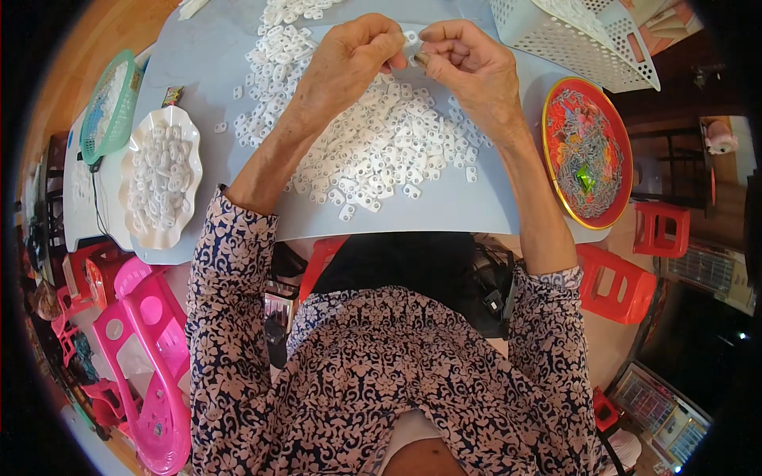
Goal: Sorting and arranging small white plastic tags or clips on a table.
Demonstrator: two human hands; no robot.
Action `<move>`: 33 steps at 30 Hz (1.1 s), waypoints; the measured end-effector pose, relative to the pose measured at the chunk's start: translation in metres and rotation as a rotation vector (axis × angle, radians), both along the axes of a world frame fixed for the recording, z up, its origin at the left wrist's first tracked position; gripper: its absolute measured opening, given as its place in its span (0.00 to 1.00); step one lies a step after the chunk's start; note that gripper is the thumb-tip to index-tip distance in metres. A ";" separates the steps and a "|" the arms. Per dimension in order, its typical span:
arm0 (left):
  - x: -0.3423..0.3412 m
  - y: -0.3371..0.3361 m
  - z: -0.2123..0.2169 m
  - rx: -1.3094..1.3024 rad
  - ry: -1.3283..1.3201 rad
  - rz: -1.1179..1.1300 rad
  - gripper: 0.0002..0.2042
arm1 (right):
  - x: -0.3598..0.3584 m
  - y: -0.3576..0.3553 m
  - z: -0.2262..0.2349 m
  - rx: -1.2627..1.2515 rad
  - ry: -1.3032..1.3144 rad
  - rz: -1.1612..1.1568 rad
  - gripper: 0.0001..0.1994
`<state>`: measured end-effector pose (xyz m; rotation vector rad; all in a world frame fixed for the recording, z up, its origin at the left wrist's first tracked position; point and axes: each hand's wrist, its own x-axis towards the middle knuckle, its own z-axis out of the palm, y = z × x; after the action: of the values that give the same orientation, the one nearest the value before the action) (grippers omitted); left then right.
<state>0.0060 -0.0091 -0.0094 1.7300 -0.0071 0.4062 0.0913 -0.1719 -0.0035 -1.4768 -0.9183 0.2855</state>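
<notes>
Above the far side of the pile, my left hand is closed in a pinch. A small white plastic piece with holes shows at its fingertips, between the two hands. Just to the right, my right hand has its thumb and forefinger pressed together close to that piece. Whatever they pinch is too small to make out. Beneath both hands spreads a large loose pile of similar white plastic pieces on the grey-blue table.
A scalloped white dish of white pieces and a green basket stand at left. At right are a red round tray of grey screw-like parts with a green wrapper, and a white perforated basket. Red stools and a pink chair flank me.
</notes>
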 end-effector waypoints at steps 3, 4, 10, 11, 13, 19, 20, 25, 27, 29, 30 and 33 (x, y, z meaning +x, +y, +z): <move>0.000 0.000 0.000 -0.054 0.010 -0.046 0.12 | -0.001 0.000 0.001 0.025 0.022 0.004 0.10; 0.000 0.001 -0.001 -0.054 0.011 -0.045 0.12 | 0.000 0.000 0.000 0.029 0.015 0.006 0.10; -0.001 0.003 0.002 0.033 0.061 -0.076 0.12 | -0.001 0.000 0.000 -0.007 -0.028 -0.023 0.10; -0.002 0.003 0.005 0.108 0.088 -0.063 0.12 | -0.001 0.000 0.000 -0.017 -0.051 -0.020 0.10; -0.004 0.004 0.007 0.182 0.113 -0.047 0.12 | 0.000 0.001 -0.002 0.001 -0.024 -0.004 0.10; -0.003 0.012 0.008 0.035 -0.012 -0.115 0.14 | 0.001 0.000 -0.002 0.034 0.032 -0.019 0.10; -0.004 0.012 0.007 0.014 0.008 -0.112 0.14 | 0.001 -0.001 -0.002 0.028 0.032 -0.035 0.10; -0.002 0.006 -0.001 0.094 0.058 -0.162 0.14 | 0.002 -0.001 0.000 0.032 0.031 -0.033 0.10; 0.000 0.003 -0.002 0.108 0.018 -0.134 0.14 | 0.001 0.000 0.000 0.040 0.035 -0.027 0.10; 0.001 0.003 -0.006 0.107 -0.022 -0.120 0.14 | 0.001 0.002 -0.001 0.039 0.045 -0.008 0.11; 0.001 0.003 -0.006 0.105 -0.063 -0.105 0.14 | 0.000 0.002 -0.001 0.039 0.045 -0.009 0.11; -0.001 -0.003 -0.004 0.113 -0.079 -0.079 0.14 | -0.003 0.001 0.002 0.025 0.057 -0.015 0.11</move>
<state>0.0048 -0.0118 -0.0138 1.8172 -0.1574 0.4223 0.0886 -0.1705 -0.0016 -1.4452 -0.8619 0.3020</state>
